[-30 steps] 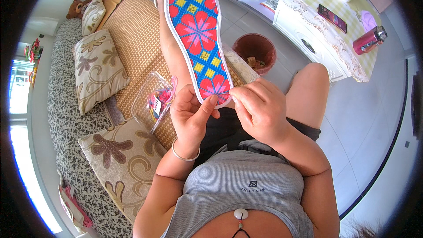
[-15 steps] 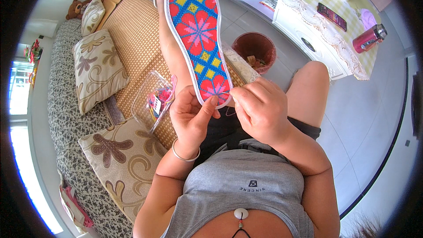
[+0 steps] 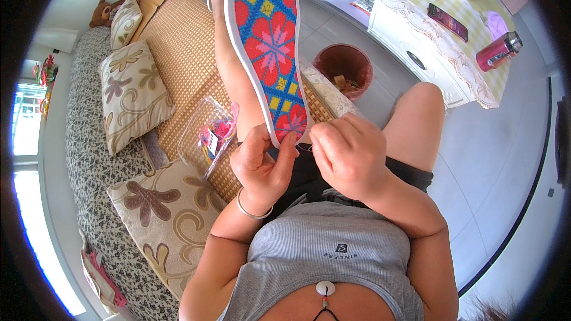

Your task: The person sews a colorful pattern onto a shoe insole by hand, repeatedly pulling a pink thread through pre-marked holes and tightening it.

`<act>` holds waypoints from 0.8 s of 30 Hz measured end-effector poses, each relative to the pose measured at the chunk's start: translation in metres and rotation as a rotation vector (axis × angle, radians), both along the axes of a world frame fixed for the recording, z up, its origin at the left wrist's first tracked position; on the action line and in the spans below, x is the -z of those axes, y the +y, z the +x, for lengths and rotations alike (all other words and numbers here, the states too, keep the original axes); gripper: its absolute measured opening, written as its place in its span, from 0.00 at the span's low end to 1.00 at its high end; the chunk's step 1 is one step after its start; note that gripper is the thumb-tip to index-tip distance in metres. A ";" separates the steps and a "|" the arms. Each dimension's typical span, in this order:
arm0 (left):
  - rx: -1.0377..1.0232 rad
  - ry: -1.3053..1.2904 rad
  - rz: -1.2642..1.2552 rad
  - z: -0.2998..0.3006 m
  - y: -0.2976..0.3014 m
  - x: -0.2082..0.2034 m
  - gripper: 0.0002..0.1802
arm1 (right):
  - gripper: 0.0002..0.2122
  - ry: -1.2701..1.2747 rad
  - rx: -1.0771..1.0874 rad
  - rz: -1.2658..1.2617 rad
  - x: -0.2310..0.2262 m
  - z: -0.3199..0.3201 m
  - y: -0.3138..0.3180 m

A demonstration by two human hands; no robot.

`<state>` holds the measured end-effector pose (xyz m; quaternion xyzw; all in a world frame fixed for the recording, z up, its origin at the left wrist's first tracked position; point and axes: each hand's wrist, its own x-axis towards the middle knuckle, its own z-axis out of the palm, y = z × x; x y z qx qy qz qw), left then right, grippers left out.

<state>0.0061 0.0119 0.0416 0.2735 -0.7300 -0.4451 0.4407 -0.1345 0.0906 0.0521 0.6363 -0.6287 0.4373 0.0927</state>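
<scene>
A long embroidered shoe insole (image 3: 272, 47) with a white rim stretches away from me over my leg. It carries red and pink flowers on blue, with yellow diamonds. My left hand (image 3: 262, 157) pinches its near rounded end, thumb on top and fingers beneath. Close to the right of that end, my right hand (image 3: 348, 151) is closed, thumb against curled fingers, apart from the insole. It grips a sewing needle mostly hidden by the fingertips; a fine dark thread (image 3: 306, 148) shows beside them.
On the woven mat (image 3: 178, 41) left of my leg lies a clear plastic box (image 3: 205, 137) of colourful thread. Patterned cushions (image 3: 134, 92) lie further left. A reddish bin (image 3: 360, 62) stands on the floor. The cloth-covered table (image 3: 410, 0) holds a phone (image 3: 447, 22) and a thermos (image 3: 498, 52).
The insole's near end has tilted and shifted slightly left, its face turning away. My right hand has drawn back from its edge, where a thin pale needle showed before.
</scene>
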 end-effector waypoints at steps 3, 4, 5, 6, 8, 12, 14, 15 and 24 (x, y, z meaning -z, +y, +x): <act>0.050 0.056 0.108 -0.002 0.004 -0.001 0.06 | 0.07 -0.057 -0.029 0.018 0.003 0.001 -0.003; 0.056 0.055 0.138 0.001 0.004 -0.001 0.06 | 0.06 -0.124 -0.037 0.010 0.005 0.000 -0.004; 0.060 0.054 0.168 0.002 0.002 -0.001 0.06 | 0.06 -0.190 -0.046 0.002 0.005 -0.001 -0.005; 0.071 0.118 0.200 0.002 0.000 -0.001 0.05 | 0.05 -0.329 -0.040 -0.021 0.004 -0.003 -0.004; 0.090 0.247 0.262 0.002 -0.004 -0.004 0.04 | 0.05 -0.608 -0.030 -0.069 0.000 -0.010 0.001; 0.231 0.338 0.493 0.000 -0.005 0.005 0.10 | 0.07 -1.779 -0.516 0.302 0.004 -0.006 -0.001; 0.248 0.339 0.533 -0.002 -0.002 0.004 0.11 | 0.07 -1.954 -0.590 0.274 0.017 -0.002 -0.003; 0.258 0.343 0.552 -0.005 0.000 0.004 0.11 | 0.06 -2.022 -0.612 0.263 0.018 -0.001 -0.003; 0.336 0.397 0.611 0.004 -0.014 -0.002 0.15 | 0.04 -2.086 -0.528 -0.280 0.055 -0.068 -0.017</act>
